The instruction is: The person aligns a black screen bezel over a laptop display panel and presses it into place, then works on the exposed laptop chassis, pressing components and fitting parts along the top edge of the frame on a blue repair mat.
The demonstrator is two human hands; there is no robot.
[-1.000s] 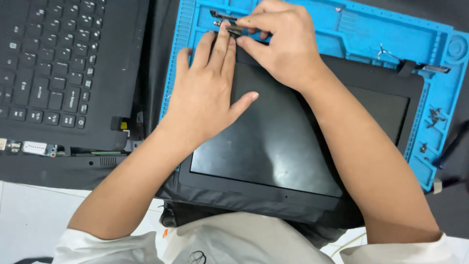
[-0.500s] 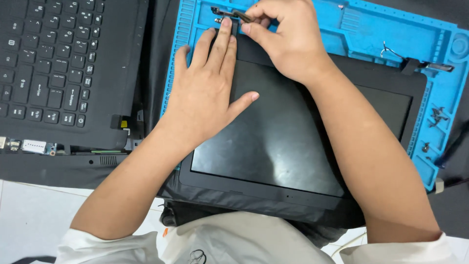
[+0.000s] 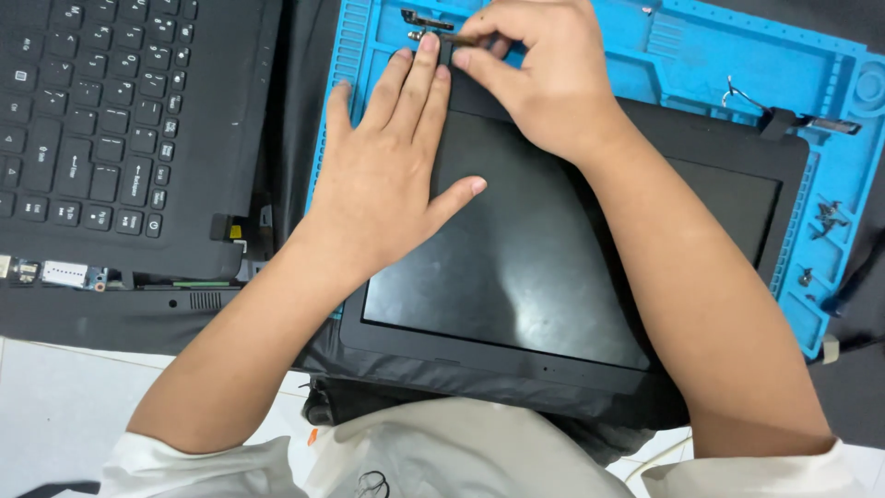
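We've got a black laptop screen panel point(image 3: 553, 249) lying flat, glass up, across a blue silicone repair mat point(image 3: 737, 55), its near edge hanging off the mat toward our lap. Display is dark, bezel on. At the panel's far-left corner sits a small metal hinge bracket point(image 3: 429, 23), thin & brownish, lying on the mat just beyond the panel edge. Our left hand point(image 3: 387, 184) lies flat w/ fingers spread on the panel's left part, fingertips touching the bracket area. Our right hand point(image 3: 539, 78) pinches the bracket's right end btw thumb & forefinger.
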